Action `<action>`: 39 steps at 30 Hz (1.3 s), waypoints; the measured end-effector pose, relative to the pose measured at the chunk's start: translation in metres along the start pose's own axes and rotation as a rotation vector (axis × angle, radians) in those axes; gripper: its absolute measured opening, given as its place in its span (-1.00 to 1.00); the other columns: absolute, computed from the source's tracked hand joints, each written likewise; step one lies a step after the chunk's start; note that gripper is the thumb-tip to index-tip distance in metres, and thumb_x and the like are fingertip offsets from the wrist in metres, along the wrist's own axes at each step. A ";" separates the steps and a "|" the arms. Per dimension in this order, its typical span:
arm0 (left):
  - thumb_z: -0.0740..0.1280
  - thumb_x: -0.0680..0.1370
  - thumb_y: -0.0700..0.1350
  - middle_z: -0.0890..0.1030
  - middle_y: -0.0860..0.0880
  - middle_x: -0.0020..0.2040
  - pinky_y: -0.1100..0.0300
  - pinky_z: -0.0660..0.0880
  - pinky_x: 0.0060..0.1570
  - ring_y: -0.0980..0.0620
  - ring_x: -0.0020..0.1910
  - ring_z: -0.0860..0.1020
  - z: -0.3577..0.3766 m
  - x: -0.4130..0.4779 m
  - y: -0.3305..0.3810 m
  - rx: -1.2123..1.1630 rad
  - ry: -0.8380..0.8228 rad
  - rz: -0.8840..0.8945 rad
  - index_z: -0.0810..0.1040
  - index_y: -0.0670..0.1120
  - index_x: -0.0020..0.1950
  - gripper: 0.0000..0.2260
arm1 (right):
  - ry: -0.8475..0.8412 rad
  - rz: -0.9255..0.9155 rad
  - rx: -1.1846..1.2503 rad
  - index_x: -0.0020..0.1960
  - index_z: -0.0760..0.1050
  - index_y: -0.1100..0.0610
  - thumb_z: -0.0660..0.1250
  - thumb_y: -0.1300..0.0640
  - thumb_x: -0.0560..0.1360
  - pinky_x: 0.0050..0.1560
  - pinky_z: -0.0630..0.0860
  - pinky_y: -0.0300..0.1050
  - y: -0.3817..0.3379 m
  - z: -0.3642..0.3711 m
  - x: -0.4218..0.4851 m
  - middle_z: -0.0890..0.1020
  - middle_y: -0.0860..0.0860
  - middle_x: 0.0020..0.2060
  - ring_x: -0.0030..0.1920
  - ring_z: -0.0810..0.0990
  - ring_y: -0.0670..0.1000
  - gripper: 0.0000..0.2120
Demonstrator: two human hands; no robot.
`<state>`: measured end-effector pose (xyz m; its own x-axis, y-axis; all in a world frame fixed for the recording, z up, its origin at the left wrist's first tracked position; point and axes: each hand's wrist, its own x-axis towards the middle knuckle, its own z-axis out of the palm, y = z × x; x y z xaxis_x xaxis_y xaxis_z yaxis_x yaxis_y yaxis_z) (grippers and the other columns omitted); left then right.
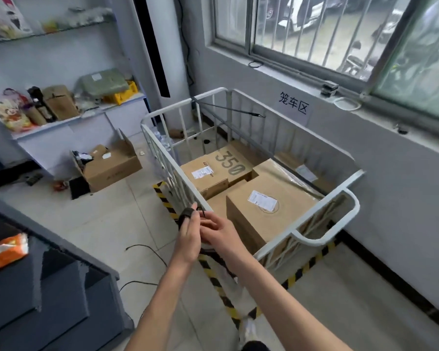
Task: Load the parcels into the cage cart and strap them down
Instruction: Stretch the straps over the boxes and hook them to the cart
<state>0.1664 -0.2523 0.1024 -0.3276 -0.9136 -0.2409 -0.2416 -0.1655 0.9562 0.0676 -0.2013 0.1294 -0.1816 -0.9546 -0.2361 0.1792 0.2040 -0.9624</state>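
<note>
The white cage cart [249, 149] stands by the window wall with several cardboard parcels inside: a large labelled box [266, 211] at the near end, a smaller labelled box [204, 177] and one printed "350" [235, 160] behind it. A dark strap [228, 110] stretches across the cart's far corner. Near the cart's left rail, my left hand [188, 236] holds a black coiled strap [185, 216]. My right hand [219, 233] pinches that strap's loose end beside my left hand.
An open cardboard box [112, 165] sits on the floor left of the cart. Shelves [69, 120] with bags and boxes line the left wall. Yellow-black tape [213, 277] marks the floor around the cart. A dark counter [36, 287] is at my left; a cable [147, 249] lies on the tiles.
</note>
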 end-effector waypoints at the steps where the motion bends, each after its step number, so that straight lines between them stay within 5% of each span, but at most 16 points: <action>1: 0.00 0.69 0.18 0.46 0.13 0.30 0.51 0.43 -0.09 0.14 0.31 0.44 0.001 0.012 0.004 -0.002 -0.015 0.007 0.22 0.24 0.55 -0.60 | 0.003 -0.005 0.007 0.26 0.59 0.12 0.40 0.21 0.56 0.01 0.64 -0.18 -0.003 -0.003 0.010 0.73 -0.03 -0.01 0.03 0.71 -0.08 -0.73; 4: 0.05 0.70 0.15 0.49 0.11 0.31 0.43 0.41 0.09 0.17 0.30 0.46 -0.002 0.048 0.018 -0.009 -0.048 0.029 0.25 0.19 0.55 -0.59 | 0.016 -0.028 0.033 0.29 0.58 0.14 0.37 0.23 0.58 0.14 0.63 -0.10 -0.012 -0.006 0.045 0.73 0.03 0.04 0.08 0.70 -0.02 -0.72; 6: 0.08 0.70 0.10 0.52 0.18 0.22 0.52 0.44 -0.01 0.27 0.23 0.48 -0.010 0.073 0.028 -0.022 -0.037 0.031 0.34 0.13 0.50 -0.63 | 0.010 -0.046 0.047 0.29 0.59 0.15 0.36 0.25 0.59 0.17 0.62 -0.07 -0.018 -0.004 0.074 0.73 0.05 0.06 0.10 0.69 0.00 -0.72; 9: 0.14 0.69 0.09 0.62 0.16 0.04 0.46 0.44 -0.11 0.30 0.08 0.57 -0.033 0.110 0.048 -0.013 0.031 0.009 0.54 0.10 0.13 -0.79 | 0.000 -0.092 0.042 0.23 0.64 0.14 0.34 0.29 0.59 0.22 0.59 0.06 -0.026 0.011 0.124 0.73 0.09 0.04 0.10 0.69 0.01 -0.75; 14: 0.15 0.70 0.03 0.70 0.22 -0.17 0.51 0.45 -0.19 0.32 -0.12 0.64 -0.089 0.165 0.085 -0.048 0.132 0.043 0.60 0.20 -0.08 -0.73 | -0.141 -0.140 0.136 0.18 0.66 -0.10 0.37 0.24 0.58 0.11 0.61 -0.13 -0.049 0.053 0.199 0.73 0.04 -0.03 0.05 0.69 0.01 -0.71; 19: 0.16 0.70 -0.04 0.71 0.11 -0.03 0.36 0.52 -0.05 0.16 0.01 0.66 -0.153 0.213 0.097 -0.101 0.166 0.038 0.59 0.15 0.09 -0.79 | -0.271 -0.088 0.104 0.13 0.63 -0.29 0.45 0.03 0.48 -0.22 0.52 -0.23 -0.062 0.095 0.268 0.62 0.05 -0.20 -0.23 0.56 -0.10 -0.71; 23: 0.14 0.71 -0.05 0.63 -0.02 0.25 0.19 0.46 0.29 0.09 0.25 0.58 -0.202 0.266 0.090 -0.164 0.175 0.032 0.52 0.05 0.35 -0.73 | -0.257 -0.042 0.048 0.16 0.57 -0.16 0.48 -0.08 0.42 -0.13 0.55 -0.10 -0.057 0.136 0.332 0.71 0.12 0.00 -0.10 0.66 -0.04 -0.68; 30: 0.30 0.64 0.02 0.74 -0.05 0.00 0.28 0.59 -0.13 0.05 0.01 0.70 -0.297 0.375 0.092 -0.257 0.108 -0.022 0.70 -0.04 0.09 -0.77 | -0.084 -0.039 0.031 0.10 0.58 0.12 0.53 0.05 0.43 -0.05 0.64 -0.06 -0.065 0.207 0.456 0.73 0.11 -0.09 -0.06 0.72 0.08 -0.70; 34: 0.33 0.63 -0.10 0.73 -0.08 0.05 0.27 0.59 -0.08 0.01 0.08 0.69 -0.338 0.438 0.107 -0.298 -0.001 0.017 0.70 -0.11 0.13 -0.81 | -0.038 -0.113 -0.018 -0.10 0.71 -0.01 0.50 0.07 0.47 -0.20 0.60 -0.24 -0.086 0.230 0.511 0.75 0.04 -0.22 -0.16 0.74 -0.01 -0.98; 39: 0.41 0.56 -0.20 0.73 -0.14 -0.04 0.24 0.60 -0.10 -0.04 0.02 0.70 -0.351 0.515 0.129 -0.274 -0.111 0.059 0.68 -0.15 0.08 -0.88 | 0.072 -0.191 -0.142 -0.17 0.67 -0.17 0.39 0.15 0.57 -0.29 0.50 -0.40 -0.107 0.235 0.568 0.71 -0.16 -0.29 -0.27 0.67 -0.21 -0.75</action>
<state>0.2875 -0.8745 0.1600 -0.4348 -0.8811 -0.1861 0.0313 -0.2214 0.9747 0.1728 -0.8162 0.1298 -0.2680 -0.9620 -0.0524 -0.0015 0.0548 -0.9985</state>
